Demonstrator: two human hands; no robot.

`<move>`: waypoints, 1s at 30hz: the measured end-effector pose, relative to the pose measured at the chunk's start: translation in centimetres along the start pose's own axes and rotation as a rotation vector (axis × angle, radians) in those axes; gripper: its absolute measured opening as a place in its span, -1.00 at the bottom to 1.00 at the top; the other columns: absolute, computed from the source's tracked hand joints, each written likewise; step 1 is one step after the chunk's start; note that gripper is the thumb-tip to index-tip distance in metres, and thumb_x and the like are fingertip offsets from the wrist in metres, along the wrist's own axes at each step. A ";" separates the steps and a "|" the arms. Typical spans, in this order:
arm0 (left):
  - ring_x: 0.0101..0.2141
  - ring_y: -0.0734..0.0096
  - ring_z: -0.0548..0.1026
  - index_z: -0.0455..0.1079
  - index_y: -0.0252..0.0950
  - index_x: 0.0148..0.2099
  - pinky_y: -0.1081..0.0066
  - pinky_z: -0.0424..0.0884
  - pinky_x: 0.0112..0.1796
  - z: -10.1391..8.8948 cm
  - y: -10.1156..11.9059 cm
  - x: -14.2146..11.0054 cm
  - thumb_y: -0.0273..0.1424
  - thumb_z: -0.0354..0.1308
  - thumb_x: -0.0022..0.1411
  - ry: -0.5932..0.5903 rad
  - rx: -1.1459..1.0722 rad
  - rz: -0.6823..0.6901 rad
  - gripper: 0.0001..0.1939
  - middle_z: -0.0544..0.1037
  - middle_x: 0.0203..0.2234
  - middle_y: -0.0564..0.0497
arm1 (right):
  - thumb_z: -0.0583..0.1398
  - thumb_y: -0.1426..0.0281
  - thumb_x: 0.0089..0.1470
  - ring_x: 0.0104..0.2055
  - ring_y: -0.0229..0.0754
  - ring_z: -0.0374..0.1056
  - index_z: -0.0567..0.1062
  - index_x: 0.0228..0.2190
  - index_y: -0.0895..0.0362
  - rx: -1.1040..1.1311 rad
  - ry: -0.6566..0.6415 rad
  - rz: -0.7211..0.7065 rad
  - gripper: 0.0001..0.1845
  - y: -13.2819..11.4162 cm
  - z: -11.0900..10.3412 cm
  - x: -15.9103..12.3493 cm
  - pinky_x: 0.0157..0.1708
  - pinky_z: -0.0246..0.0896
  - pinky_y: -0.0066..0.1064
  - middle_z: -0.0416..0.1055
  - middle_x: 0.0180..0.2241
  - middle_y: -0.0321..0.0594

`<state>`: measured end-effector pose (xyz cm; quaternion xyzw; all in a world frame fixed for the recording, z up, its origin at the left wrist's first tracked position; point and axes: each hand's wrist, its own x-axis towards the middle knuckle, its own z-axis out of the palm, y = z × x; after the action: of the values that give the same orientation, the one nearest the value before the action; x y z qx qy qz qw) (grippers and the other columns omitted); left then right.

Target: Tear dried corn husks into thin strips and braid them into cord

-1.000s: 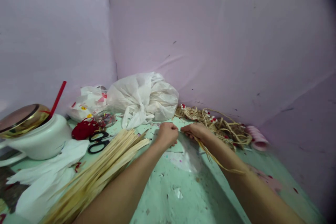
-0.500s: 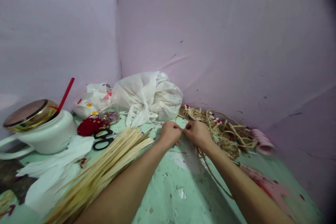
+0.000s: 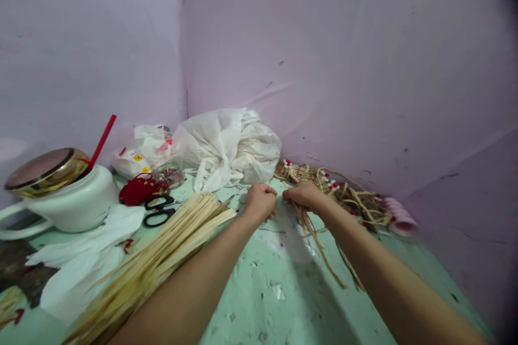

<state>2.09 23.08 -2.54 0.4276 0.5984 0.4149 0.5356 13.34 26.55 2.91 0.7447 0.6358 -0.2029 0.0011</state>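
Over the middle of the green tabletop (image 3: 259,302), my left hand (image 3: 261,202) is closed with its fingers curled in. What it pinches, if anything, is hidden. A short gap to its right, my right hand (image 3: 305,195) is closed on thin brown straw strands (image 3: 318,242), whose loose ends hang below the palm and under the forearm. To the left of my left forearm lies a bundle of pale, flat dried straw (image 3: 162,259). Beyond my right hand sits a heap of braided straw cords (image 3: 358,205) with red and white beads among them.
At the back stands a knotted white plastic bag (image 3: 230,148). Black-handled scissors (image 3: 158,218) and a red pouch-like item (image 3: 138,190) lie left, near a white mug (image 3: 87,202) with a gold-rimmed object and red stick. A pink thread spool (image 3: 401,216) lies right, by the wall.
My right hand has turned more palm-down and its wrist has shifted slightly, so more strands show below it. The right forearm has swung rightward, covering the pink object there. My left hand barely moved.
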 end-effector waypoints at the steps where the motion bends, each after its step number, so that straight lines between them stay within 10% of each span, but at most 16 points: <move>1: -0.81 0.48 0.29 0.36 -0.34 -0.34 0.55 0.11 -0.77 0.0 0.0 0.0 -0.57 0.00 -0.12 -0.004 -0.002 -0.003 -0.77 0.32 -0.79 0.13 | 0.16 0.33 -0.28 -0.55 -0.11 0.35 0.50 -0.57 0.28 -0.037 0.028 0.007 -0.76 -0.4 0.0 -0.1 -0.62 0.13 -0.43 0.41 -0.60 -0.03; 8: -0.79 0.46 0.29 0.38 -0.35 -0.40 0.52 0.17 -0.74 0.2 0.3 0.0 -0.58 -0.04 -0.13 0.088 -0.055 0.006 -0.78 0.27 -0.83 0.14 | 0.15 0.27 -0.21 -0.25 0.06 0.39 0.54 -0.39 0.25 -0.312 0.244 -0.141 -0.64 -3.0 0.3 -2.0 -0.36 0.21 -0.32 0.47 -0.36 0.11; 12: -0.78 0.53 0.26 0.39 -0.33 -0.41 0.55 0.14 -0.73 0.1 0.1 -0.1 -0.57 -0.03 -0.12 0.140 -0.046 0.069 -0.78 0.28 -0.80 0.15 | 0.21 0.37 -0.29 -0.28 0.07 0.39 0.54 -0.42 0.23 -0.410 0.255 -0.462 -0.72 -2.9 0.6 -4.2 -0.34 0.17 -0.30 0.47 -0.37 0.10; 21: -0.81 0.63 0.20 0.21 -0.32 -0.54 0.58 0.00 -0.79 -0.5 1.3 -1.2 -0.49 0.04 -0.05 0.062 -0.287 0.057 -0.93 0.27 -0.74 0.17 | 0.19 0.32 -0.20 -0.52 -0.22 0.30 0.45 -0.40 0.20 0.708 0.377 -0.334 -0.74 3.2 4.3 -5.3 -0.49 0.17 -0.41 0.39 -0.56 -0.23; 26: -0.80 0.62 0.22 0.22 -0.34 -0.59 0.56 0.01 -0.80 -0.2 1.9 -2.5 -0.36 0.10 -0.02 -0.268 -0.181 0.054 -0.79 0.33 -0.74 0.10 | 0.14 0.38 -0.15 -0.43 -0.20 0.30 0.43 -0.39 0.18 0.731 0.637 -0.334 -0.80 2.8 5.8 -7.3 -0.35 0.19 -0.36 0.41 -0.45 -0.17; 30: -0.82 0.65 0.15 0.26 -0.36 -0.60 0.58 0.00 -0.76 -0.2 2.2 -2.4 -0.46 0.04 0.01 -0.231 -0.027 0.074 -0.82 0.28 -0.83 0.12 | 0.17 0.39 -0.20 -0.43 -0.19 0.31 0.43 -0.34 0.17 0.680 0.531 -0.281 -0.74 2.6 5.0 -7.8 -0.37 0.19 -0.34 0.42 -0.39 -0.16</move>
<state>2.23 21.45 0.23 0.4868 0.5110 0.3905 0.5911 13.40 17.37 0.04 0.6353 0.6062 -0.2005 -0.4343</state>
